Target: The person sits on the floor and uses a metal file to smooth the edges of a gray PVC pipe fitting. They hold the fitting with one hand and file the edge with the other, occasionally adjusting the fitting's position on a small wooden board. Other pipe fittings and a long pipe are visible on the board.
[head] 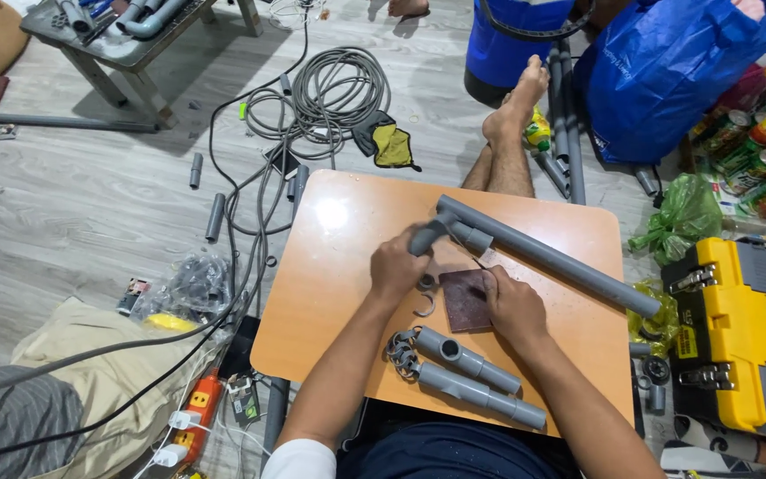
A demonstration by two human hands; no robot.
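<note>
My left hand (398,264) grips the short elbow end of a long grey plastic pipe assembly (550,257), which runs across the small wooden table (330,293) toward the right. My right hand (511,304) rests flat on a dark brown square of sandpaper (463,297) lying on the tabletop. A grey ring piece (425,306) lies between the two hands. Two shorter grey pipe sections with couplings (476,377) and several pipe clips (401,350) sit at the near edge of the table.
A yellow toolbox (738,333) stands at the right. A coil of grey hose (339,89), loose pipe offcuts and cables lie on the wooden floor behind. Another person's bare foot (514,115), blue bags (667,62) and drink cans (755,151) are beyond the table. An orange power strip (199,412) lies at left.
</note>
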